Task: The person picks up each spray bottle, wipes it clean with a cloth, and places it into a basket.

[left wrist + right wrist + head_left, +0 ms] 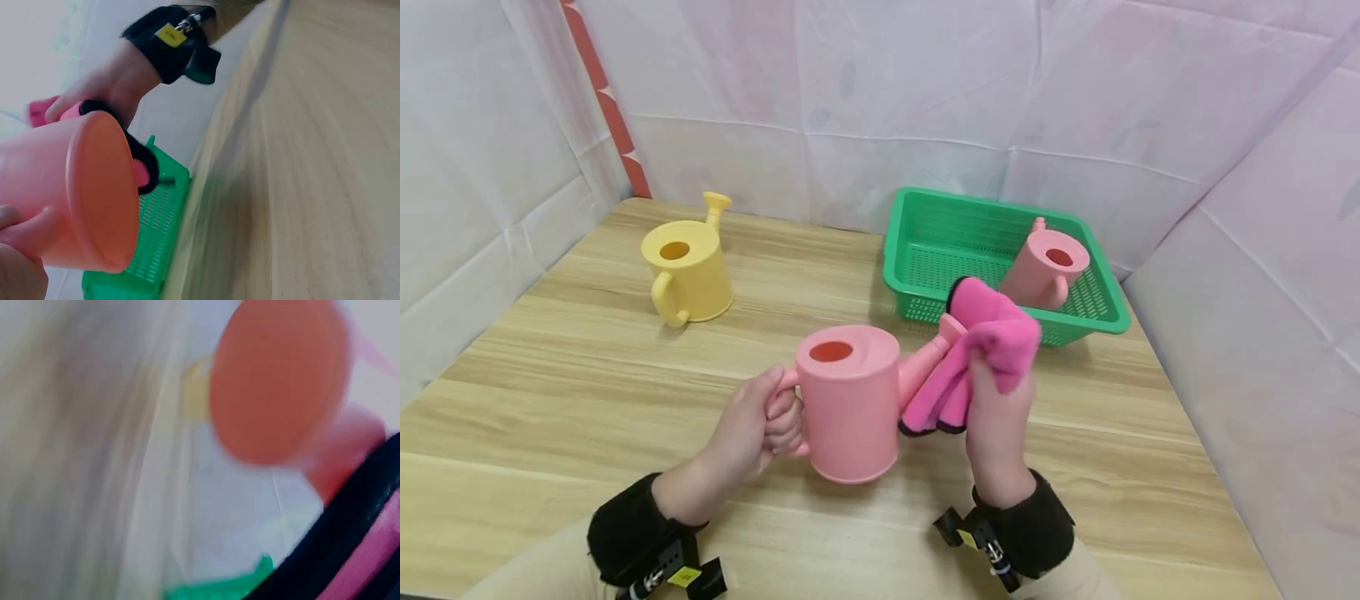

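Observation:
My left hand grips the handle of a pink watering can, which is held up above the table with its spout to the right. A bright pink cloth with black edging is bunched in my right hand, beside the spout. Part of the cloth overlaps the spout; whether it presses on it I cannot tell. In the left wrist view the can's base faces the camera. The right wrist view is blurred and shows the can's underside near the cloth's black edge.
A green basket stands at the back right, with a second pink watering can tilted inside it. At the back left, a yellow watering can stands upright on the wooden table. Pale sheets hang around the table.

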### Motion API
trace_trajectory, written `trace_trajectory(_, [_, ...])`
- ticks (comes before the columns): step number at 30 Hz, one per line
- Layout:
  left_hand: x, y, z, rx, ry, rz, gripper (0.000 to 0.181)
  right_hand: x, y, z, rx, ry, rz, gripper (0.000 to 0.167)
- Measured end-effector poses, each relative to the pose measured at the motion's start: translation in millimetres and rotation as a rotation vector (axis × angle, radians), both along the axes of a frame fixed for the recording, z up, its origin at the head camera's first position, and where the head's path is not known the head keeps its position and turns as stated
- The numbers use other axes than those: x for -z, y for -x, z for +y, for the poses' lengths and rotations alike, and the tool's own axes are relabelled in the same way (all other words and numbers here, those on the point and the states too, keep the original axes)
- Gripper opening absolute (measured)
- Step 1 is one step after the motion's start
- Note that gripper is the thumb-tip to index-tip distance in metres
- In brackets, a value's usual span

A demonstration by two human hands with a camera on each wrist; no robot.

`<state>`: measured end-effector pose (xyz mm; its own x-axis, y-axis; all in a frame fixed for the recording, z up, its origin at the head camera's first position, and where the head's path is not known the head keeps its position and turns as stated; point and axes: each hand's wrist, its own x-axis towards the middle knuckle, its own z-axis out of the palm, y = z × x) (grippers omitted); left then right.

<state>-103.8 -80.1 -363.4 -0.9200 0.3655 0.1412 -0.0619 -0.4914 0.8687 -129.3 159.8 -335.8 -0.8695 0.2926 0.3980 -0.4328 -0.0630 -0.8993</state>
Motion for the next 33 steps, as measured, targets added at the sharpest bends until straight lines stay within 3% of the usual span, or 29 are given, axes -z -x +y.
trace_trajectory(3, [1.0,-2.8,-1.0,0.003,0.058,0.112,0.049,3.7,-1.7,1,0.073,-0.262,0.033,0.025])
trace_trajectory(5, [1.1,-3.7,-2.4,-0.013,0.09,0.173,0.047,6.0,-2.6,2,0.091,-0.379,0.069,0.042])
trace_trajectory(8, [1.5,-4.3,-4.5,-0.02,0.161,0.269,0.044,6.5,-3.1,5,0.111,-0.519,0.083,0.05])
trace_trajectory(12, [4.0,-5.2,-5.7,-0.011,0.237,0.384,0.043,1.5,4.7,14,0.026,-0.515,-0.094,0.034])
trace_trajectory(15, [4.6,-6.3,-6.6,-0.012,0.222,0.39,0.042,-1.3,11.5,20,-0.043,-0.403,-0.27,0.018])
trace_trajectory(18, [3.8,-6.3,-6.9,-0.016,0.165,0.369,0.042,-0.7,12.9,20,-0.05,-0.378,-0.284,0.018])
trace_trajectory(22, [2.9,-5.2,-5.5,-0.017,0.141,0.373,0.042,6.0,7.2,15,0.026,-0.557,-0.098,0.04])
trace_trajectory(24, [2.6,-5.5,-4.6,-0.026,0.181,0.4,0.042,8.3,6.0,13,0.086,-0.672,0.021,0.055])
trace_trajectory(26, [2.6,-7.1,-4.4,-0.044,0.247,0.439,0.041,8.7,7.9,11,0.113,-0.734,0.139,0.061])
trace_trajectory(30, [3.9,-11.1,-3.8,-0.071,0.358,0.509,0.039,9.1,10.8,4,0.184,-0.858,0.386,0.051])
trace_trajectory(33, [6.0,-12.2,-2.3,-0.096,0.387,0.551,0.038,10.8,8.1,0,0.257,-0.988,0.512,0.045])
